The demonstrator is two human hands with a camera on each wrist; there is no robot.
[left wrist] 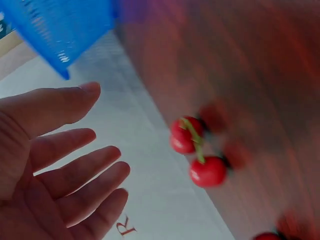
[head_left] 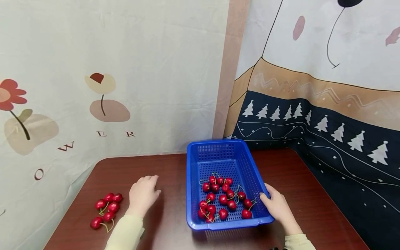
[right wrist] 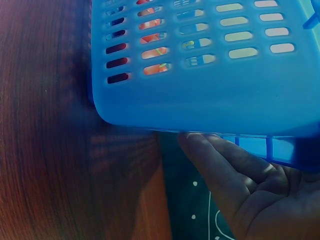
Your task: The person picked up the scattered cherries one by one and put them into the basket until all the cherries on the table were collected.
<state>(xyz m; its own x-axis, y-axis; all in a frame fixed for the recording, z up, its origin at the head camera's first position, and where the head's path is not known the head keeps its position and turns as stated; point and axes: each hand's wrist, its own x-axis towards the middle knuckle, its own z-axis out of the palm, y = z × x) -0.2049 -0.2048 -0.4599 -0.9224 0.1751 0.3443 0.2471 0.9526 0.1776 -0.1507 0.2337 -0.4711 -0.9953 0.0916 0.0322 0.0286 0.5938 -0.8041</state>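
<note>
A blue plastic basket [head_left: 193, 187] with slotted walls holds several red cherries [head_left: 223, 199] with green stems. My right hand [head_left: 278, 206] grips its right rim near the front corner, thumb on the inner side. In the right wrist view, fingers of that hand [right wrist: 240, 175] lie against the outside of the basket wall [right wrist: 200, 102]. My left hand [head_left: 142, 194] is over the table between the basket and a small group of cherries [head_left: 108, 207]. Its fingers are spread and hold nothing in the left wrist view, where a stemmed pair of cherries [left wrist: 207, 172] shows apart from them.
A dark reddish wooden table [head_left: 175, 173] lies under everything. Behind it hangs a pale printed cloth [head_left: 162, 69] with flowers and letters. On the right, a dark blue cloth with white trees [head_left: 312, 139] drapes along the table's edge.
</note>
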